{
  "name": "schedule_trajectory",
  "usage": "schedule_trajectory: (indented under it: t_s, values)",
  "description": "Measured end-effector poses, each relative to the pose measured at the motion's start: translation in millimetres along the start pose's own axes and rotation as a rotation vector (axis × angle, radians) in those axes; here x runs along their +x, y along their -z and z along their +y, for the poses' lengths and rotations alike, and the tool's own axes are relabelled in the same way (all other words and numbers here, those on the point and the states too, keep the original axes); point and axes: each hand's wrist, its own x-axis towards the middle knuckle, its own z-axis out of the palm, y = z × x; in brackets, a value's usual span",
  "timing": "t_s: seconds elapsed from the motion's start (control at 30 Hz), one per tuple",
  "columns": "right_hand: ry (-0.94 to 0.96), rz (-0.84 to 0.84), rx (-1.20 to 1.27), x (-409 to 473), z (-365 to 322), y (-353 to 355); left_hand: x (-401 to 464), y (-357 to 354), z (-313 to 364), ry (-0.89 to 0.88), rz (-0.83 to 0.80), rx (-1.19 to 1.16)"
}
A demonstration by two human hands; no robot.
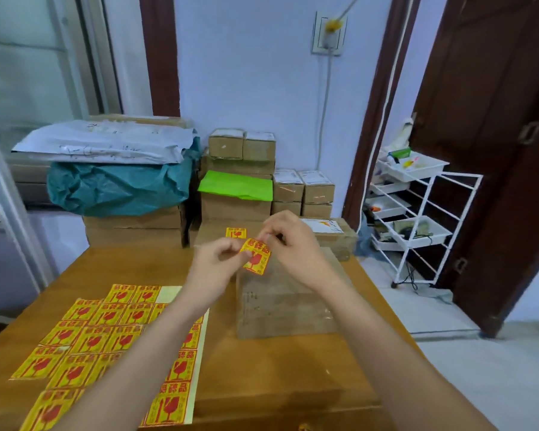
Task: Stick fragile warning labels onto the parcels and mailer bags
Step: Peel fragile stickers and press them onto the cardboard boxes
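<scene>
From the head view, I see my left hand [220,259] and right hand [288,244] together pinching one yellow fragile label [257,256], each hand's fingers curled onto an edge, holding it in the air just above the far edge of the cardboard parcel [280,303] on the counter [262,368]. Left of the parcel lies the label sheet [106,337]. Beyond the parcel, another box [212,233] already carries a label. Behind that, stacked boxes [240,150] and mailer bags [115,188] stand against the wall.

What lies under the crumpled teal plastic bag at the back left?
The crumpled teal plastic bag rests on stacked brown cardboard boxes. Their tops are covered by it, so any labels there cannot be seen.
</scene>
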Motion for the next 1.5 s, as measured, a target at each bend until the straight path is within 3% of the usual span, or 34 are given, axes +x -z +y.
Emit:
schedule_trajectory:
  t_s: [0.2, 0.33, 0.57, 0.77, 1.0, 1.5]
  values:
    - [-0.216, 0.167, 0.21, -10, 17, 22, 5, -21, 11, 0.111, 0.039, -0.079]
    - [-0.305, 0.149, 0.222, -20, 26, 27, 9, -36, 23, 0.172, 0.063, -0.24]
    - [-0.241, 0.181, 0.155, -25, 36, 32, 13, -51, 23, 0.173, -0.006, -0.224]
    - [-0.27, 0.111, 0.068, -23, 46, 31, 21, -49, 9, 0.025, -0.045, 0.121]
    - [-0.34, -0.091, 0.024, -20, 61, 34, 34, -54, -4, 0.026, -0.051, 0.424]
    - [-0.315, -0.065, -0.085, -28, 84, 18, 31, -60, -25, -0.023, -0.017, 0.592]
